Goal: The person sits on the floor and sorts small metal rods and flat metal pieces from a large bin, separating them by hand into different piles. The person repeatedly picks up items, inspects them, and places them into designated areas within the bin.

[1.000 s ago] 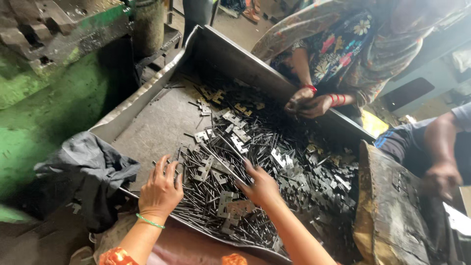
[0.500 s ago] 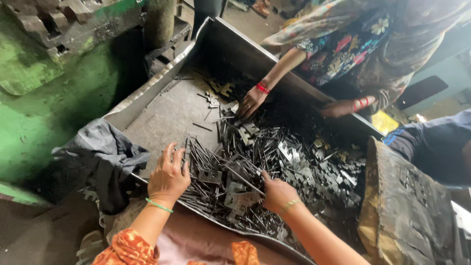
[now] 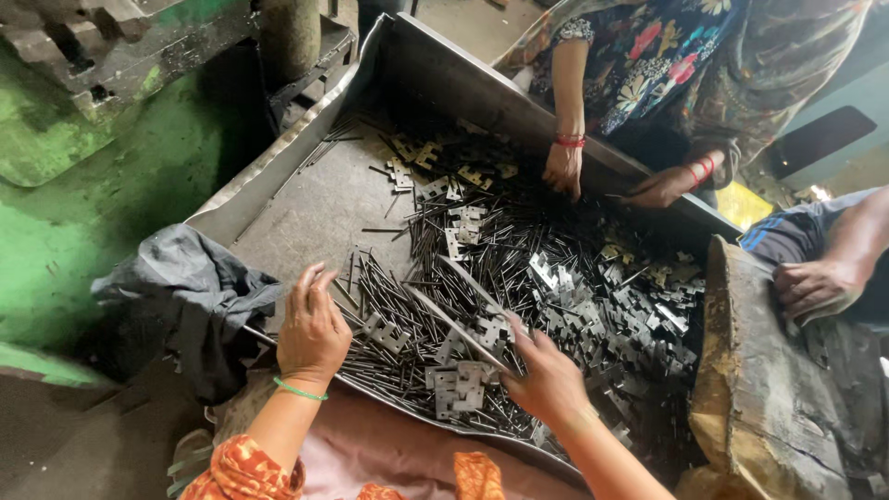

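The right hand (image 3: 548, 381) pinches a long flat metal strip (image 3: 454, 319) whose axis runs up-left from its fingers, over the pile of pins (image 3: 417, 306) in the tray (image 3: 278, 199); the left hand (image 3: 313, 329) (fingers spread, grasping nothing) rests just left of it.

Workshop setting, daylight, no lamps visible. Left side: green-painted machine body (image 3: 83, 222), paint worn and grimy, with a dark steel block (image 3: 102, 46) bolted on top and a round column (image 3: 289, 37) beside it. Dark grey cloth (image 3: 185, 296) draped near the machine's base. Floor (image 3: 463, 14) at top is pale bare concrete. Right edge: rough, dirty sack-covered block (image 3: 787, 398), brown and frayed along its edge. Far right: teal-green panel (image 3: 857, 93) with a dark slot-shaped opening (image 3: 820, 139). Small yellow patch (image 3: 741, 202) below it.
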